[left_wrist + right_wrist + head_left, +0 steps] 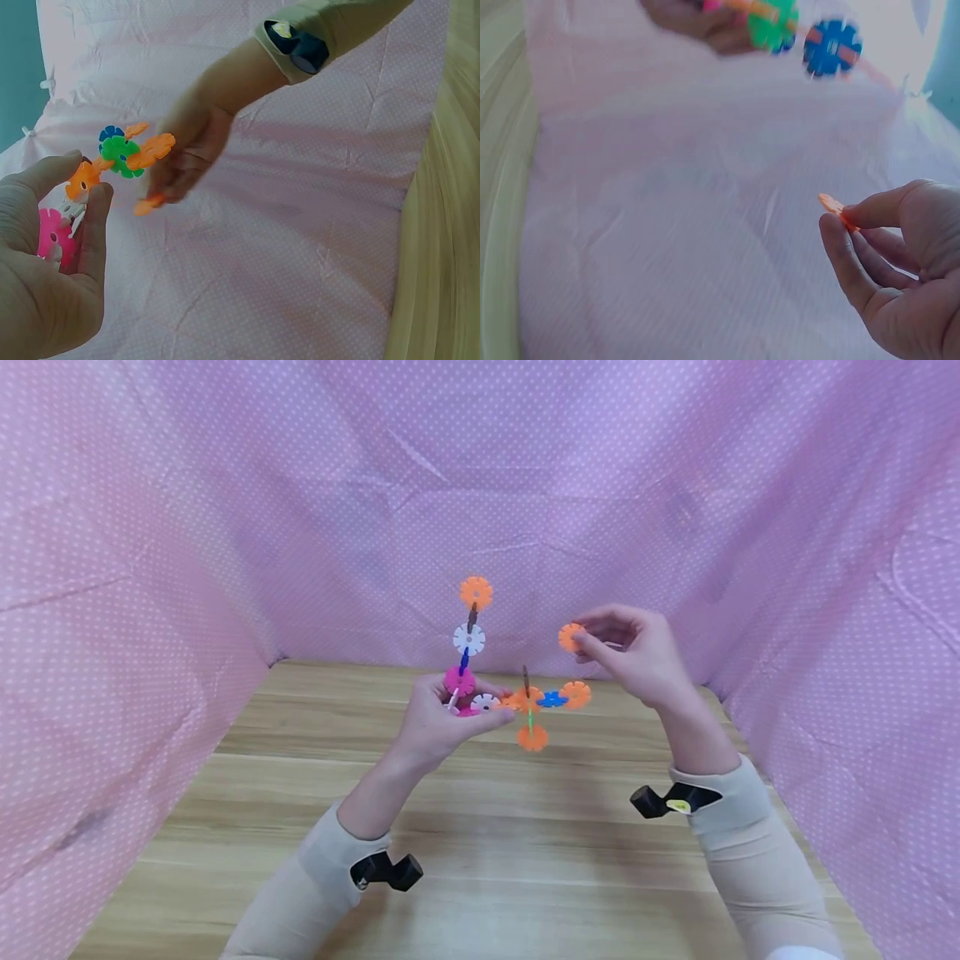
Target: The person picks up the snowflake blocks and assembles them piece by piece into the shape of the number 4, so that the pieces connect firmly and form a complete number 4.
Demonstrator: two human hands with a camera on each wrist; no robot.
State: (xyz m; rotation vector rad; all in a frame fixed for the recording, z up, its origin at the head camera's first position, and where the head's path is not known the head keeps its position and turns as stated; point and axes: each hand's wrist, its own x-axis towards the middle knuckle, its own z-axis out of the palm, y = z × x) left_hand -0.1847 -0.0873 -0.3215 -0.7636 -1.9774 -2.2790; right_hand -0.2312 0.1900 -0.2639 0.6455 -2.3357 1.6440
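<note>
My left hand (438, 720) pinches a chain of notched plastic discs between thumb and fingers, above the table. From the grip a column rises through a magenta disc (460, 682), a white disc (469, 639) and a top orange disc (476, 592). To the right the chain branches around an orange disc, with a blue disc (552, 699), a green disc (120, 156), a brown disc and outer orange discs. My right hand (637, 656), apart from the chain, pinches a single orange disc (572, 637) by its edge between thumb and fingertips.
A wood-grain table (480, 860) lies below both hands. Pink dotted cloth (525, 510) hangs at the back and on both sides. Each sleeve carries a black wrist camera, the left camera (386, 870) and the right camera (671, 799).
</note>
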